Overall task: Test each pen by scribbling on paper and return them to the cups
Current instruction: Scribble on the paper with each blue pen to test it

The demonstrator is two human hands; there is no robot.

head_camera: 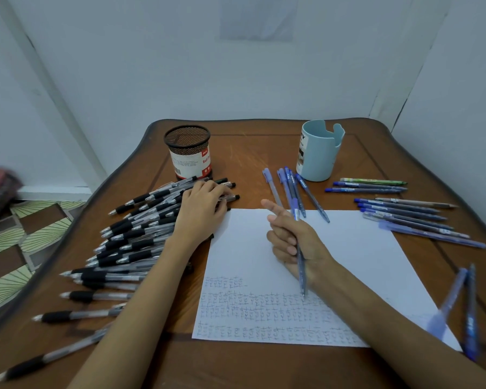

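The right hand (292,242) pinches a slim blue pen (300,262) tip-down on the partly scribbled white paper (348,248), the left hand (199,211) rests on the black-grip pens (135,240), grip unclear, and the black mesh cup (187,144) and pale-blue plastic cup (319,155) seemingly await every pen.

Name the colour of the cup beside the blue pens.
The cup is pale blue; head view.

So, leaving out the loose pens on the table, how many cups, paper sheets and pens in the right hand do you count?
Cups: 2, a mesh cup and a blue cup
Paper sheets: 1
Pen in the right hand: 1
Total: 4
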